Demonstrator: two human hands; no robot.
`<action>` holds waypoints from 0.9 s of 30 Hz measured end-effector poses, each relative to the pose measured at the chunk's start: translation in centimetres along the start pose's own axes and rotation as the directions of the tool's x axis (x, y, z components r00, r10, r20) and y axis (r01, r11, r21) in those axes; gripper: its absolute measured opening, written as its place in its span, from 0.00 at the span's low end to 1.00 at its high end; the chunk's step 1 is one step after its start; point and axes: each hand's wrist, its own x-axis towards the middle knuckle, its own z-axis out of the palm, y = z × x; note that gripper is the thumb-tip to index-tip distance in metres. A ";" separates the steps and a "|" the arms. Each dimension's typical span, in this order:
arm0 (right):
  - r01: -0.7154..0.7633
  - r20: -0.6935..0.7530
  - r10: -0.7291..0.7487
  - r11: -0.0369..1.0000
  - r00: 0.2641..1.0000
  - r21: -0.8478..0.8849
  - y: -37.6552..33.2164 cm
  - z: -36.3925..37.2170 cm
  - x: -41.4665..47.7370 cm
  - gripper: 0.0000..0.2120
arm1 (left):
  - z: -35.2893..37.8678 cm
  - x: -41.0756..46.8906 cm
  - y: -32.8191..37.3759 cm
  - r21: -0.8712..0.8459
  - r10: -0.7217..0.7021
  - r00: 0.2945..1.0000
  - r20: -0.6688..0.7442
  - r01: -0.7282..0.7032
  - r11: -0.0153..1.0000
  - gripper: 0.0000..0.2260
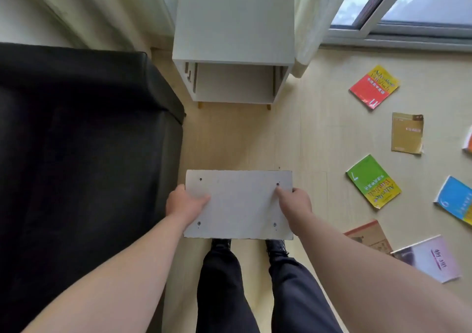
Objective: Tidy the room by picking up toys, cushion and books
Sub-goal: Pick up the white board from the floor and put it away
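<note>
Grey board (238, 205), long axis left to right, face toward camera, left hand (182, 203) and right hand (296, 205) each gripping a short edge, thumbs on top, cabinet (233, 26) ahead, books (374, 180) scattered on floor (319, 128) at right

I'm seeing the board (238, 205) reading as matt grey-white fibreboard, slightly rough. The cabinet (233, 23) is showing smooth matt white laminate. The floor (319, 128) is looking like pale wood-grain laminate, faintly shiny. The sofa (76, 128) is giving off a black leather-like sheen. The curtain (102, 8) is looking like thin cloth. The red book (374, 86) and green book (373, 180) are showing glossy paper covers.
</note>
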 end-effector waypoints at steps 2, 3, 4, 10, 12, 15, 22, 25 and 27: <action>0.016 0.021 -0.015 1.000 1.000 -0.026 0.7 3.1 4.1 0.15 | 1.5 5.4 -0.9 0.050 -0.019 1.000 0.012 0.019 0.999 0.21; 0.021 0.017 -0.020 0.999 1.000 -0.038 1.0 4.3 5.8 0.16 | 2.3 7.7 -1.3 0.061 -0.029 0.999 0.017 0.028 0.998 0.22; 0.017 0.008 -0.016 0.999 1.000 -0.040 1.7 6.0 8.1 0.17 | 3.4 10.4 -2.0 0.062 -0.033 0.999 0.030 0.031 0.998 0.22; -0.018 -0.035 0.017 0.999 0.999 -0.045 4.5 11.5 18.0 0.18 | 8.7 20.9 -5.1 0.101 -0.027 0.997 0.069 0.020 0.995 0.25; -0.014 -0.048 0.011 0.998 0.999 -0.057 5.3 12.7 20.5 0.17 | 10.3 23.3 -6.0 0.121 -0.037 0.996 0.076 0.028 0.992 0.25; -0.001 -0.063 -0.004 0.996 0.998 -0.089 6.2 13.8 23.5 0.15 | 12.4 26.1 -6.9 0.142 -0.040 0.996 0.084 0.028 0.989 0.26; -0.029 -0.075 0.021 0.994 0.997 -0.105 7.8 14.2 26.5 0.15 | 15.2 27.9 -8.0 0.166 -0.050 0.996 0.079 0.037 0.986 0.27; -0.039 -0.075 0.032 0.994 0.997 -0.106 8.1 14.1 27.0 0.16 | 15.8 27.8 -8.4 0.137 -0.059 0.996 0.074 0.048 0.989 0.27; -0.039 -0.072 0.032 0.994 0.997 -0.102 8.2 13.9 27.1 0.18 | 16.2 27.7 -8.7 0.138 -0.064 0.996 0.066 0.054 0.989 0.27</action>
